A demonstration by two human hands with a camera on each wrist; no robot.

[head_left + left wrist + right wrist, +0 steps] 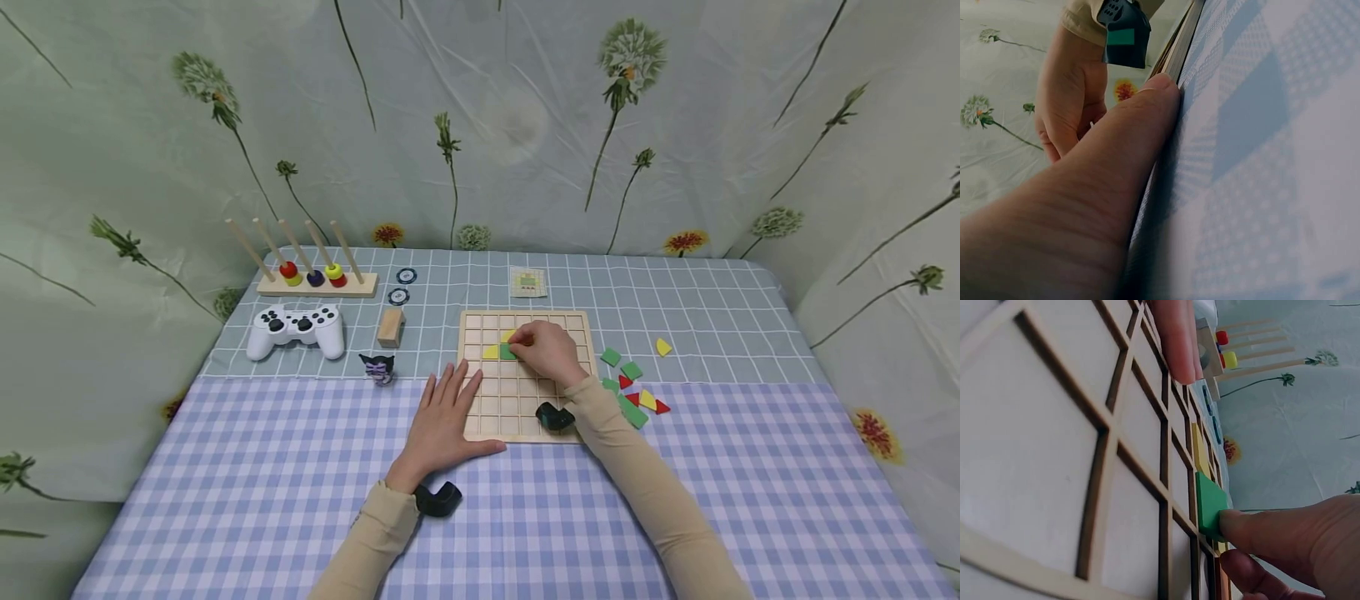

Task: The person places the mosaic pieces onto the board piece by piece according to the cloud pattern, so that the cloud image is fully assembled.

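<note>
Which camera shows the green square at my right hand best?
The right wrist view: the green square shows large there, touched by the right hand. The head view shows it small, against the grid board; the left wrist view shows none of it.

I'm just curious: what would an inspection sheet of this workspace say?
Surface: blue-white checked cloth; grey white-lined cloth behind.
Job's things: square pale wooden grid board bearing flat yellow pieces; flat green square piece; flat green, red and yellow pieces right of the board.
Clutter: white game controller, wooden peg rack with coloured beads, wooden block, black-and-purple figurine, dark round chips, printed card.
Hands: left hand spread over the board's left edge; right hand pinches the green square piece.
Cables: nothing seen.
Surroundings: flower-printed fabric.
</note>
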